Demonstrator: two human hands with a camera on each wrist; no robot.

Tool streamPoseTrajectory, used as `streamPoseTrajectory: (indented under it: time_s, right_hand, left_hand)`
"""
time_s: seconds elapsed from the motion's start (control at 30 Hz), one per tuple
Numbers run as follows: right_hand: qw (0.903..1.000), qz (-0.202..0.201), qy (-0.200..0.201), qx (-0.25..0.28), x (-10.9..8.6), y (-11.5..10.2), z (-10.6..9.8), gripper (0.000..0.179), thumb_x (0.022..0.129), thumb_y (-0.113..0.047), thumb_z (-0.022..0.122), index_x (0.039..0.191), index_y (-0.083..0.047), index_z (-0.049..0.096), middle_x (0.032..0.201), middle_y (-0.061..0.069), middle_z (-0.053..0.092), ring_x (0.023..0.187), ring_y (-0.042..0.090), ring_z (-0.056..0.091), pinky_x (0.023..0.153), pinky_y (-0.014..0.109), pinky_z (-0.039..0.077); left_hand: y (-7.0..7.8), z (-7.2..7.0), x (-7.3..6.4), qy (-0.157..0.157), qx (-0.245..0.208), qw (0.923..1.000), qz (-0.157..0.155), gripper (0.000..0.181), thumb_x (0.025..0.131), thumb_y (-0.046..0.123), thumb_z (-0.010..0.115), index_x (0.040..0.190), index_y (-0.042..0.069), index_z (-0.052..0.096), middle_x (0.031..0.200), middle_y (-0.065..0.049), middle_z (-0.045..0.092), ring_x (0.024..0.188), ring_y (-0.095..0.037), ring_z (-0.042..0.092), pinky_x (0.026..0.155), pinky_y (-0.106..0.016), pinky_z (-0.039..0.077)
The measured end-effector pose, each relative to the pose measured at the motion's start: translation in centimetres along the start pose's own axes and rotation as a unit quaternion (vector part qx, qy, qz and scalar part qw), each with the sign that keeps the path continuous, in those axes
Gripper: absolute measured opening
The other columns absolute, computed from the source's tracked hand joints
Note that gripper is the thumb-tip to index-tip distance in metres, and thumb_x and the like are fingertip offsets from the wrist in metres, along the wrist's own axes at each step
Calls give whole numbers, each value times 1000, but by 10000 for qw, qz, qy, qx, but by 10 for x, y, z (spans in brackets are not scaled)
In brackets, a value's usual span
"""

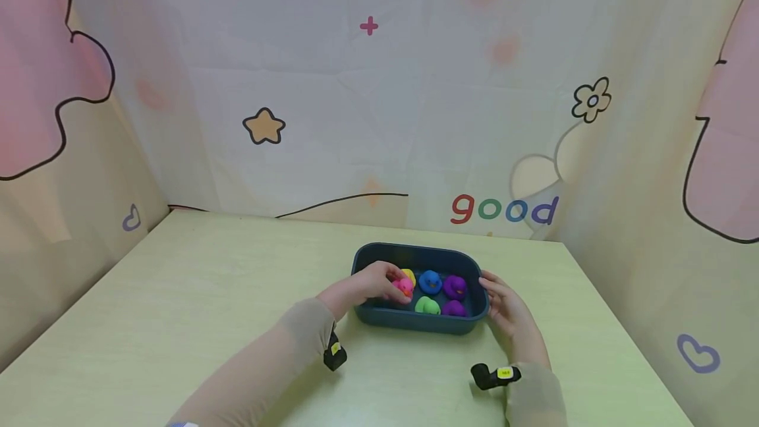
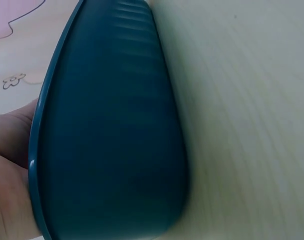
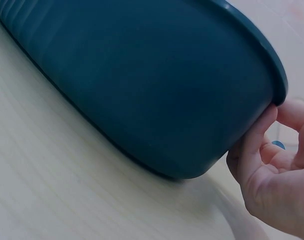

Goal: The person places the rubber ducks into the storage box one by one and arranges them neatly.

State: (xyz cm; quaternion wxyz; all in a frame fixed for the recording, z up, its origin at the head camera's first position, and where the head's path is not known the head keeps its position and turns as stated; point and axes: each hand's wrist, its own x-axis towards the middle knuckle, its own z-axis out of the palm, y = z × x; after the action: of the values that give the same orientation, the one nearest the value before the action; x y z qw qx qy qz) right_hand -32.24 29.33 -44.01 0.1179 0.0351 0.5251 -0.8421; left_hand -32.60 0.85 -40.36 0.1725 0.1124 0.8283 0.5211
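A dark blue plastic basin [image 1: 409, 323] stands on the table with several toy ducks inside. My left hand [image 1: 379, 281] reaches over its left end and holds a pink duck [image 1: 403, 286] between thumb and fingers. A yellow duck [image 1: 409, 275] sits just behind, partly hidden by that hand. To the right are a blue duck [image 1: 430, 282], a purple duck [image 1: 455, 286], a green duck [image 1: 427, 306] and another purple duck [image 1: 454, 308]. My right hand [image 3: 274, 165] grips the basin's right end at the rim. The basin's wall hides most of the left hand in the left wrist view.
The pale wooden table [image 1: 196, 295] extends around the basin. A printed cloth [image 1: 332, 84] hangs behind it and along both sides. Each forearm wears a small black camera, the left one [image 1: 335, 351] near the basin's front left corner.
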Motion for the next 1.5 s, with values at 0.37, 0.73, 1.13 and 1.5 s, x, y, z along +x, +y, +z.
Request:
streamPoseTrajectory:
  time_s: [0.37, 0.73, 1.13, 1.5]
  right_hand:
    - [9996, -67, -67, -248, 4, 4, -3, 18, 104, -7, 39, 113, -18, 50, 86, -9, 64, 72, 2, 57, 61, 14, 49]
    - [9999, 86, 53, 31, 0, 0, 1, 25, 103, -7, 40, 99, -22, 59, 84, -8, 65, 74, 3, 59, 64, 15, 51]
    - [9998, 150, 90, 66, -1, -1, -1, 21, 103, -8, 41, 104, -21, 57, 85, -8, 64, 74, 3, 58, 63, 15, 50]
    - [9981, 188, 230, -534, -3, -1, -5, 16, 102, -12, 44, 109, -21, 54, 87, -12, 64, 75, 1, 58, 66, 14, 49]
  left_hand:
    - [-2, 11, 0, 315, 878, 9956, 58, 28, 74, 6, 84, 98, 4, 71, 95, -7, 62, 89, -19, 52, 79, -29, 50]
    - [3, 15, -3, 575, 1423, 9881, -31, 27, 75, -2, 81, 100, 2, 72, 94, -8, 63, 87, -20, 50, 83, -34, 51]
    - [0, 20, 0, 565, 1881, 9805, -33, 23, 76, -4, 79, 98, 2, 72, 89, -7, 63, 85, -19, 50, 79, -31, 53]
    - [3, 13, 1, -72, 2369, 9715, 82, 26, 79, 9, 80, 103, 7, 71, 102, -6, 65, 93, -20, 53, 87, -34, 50]
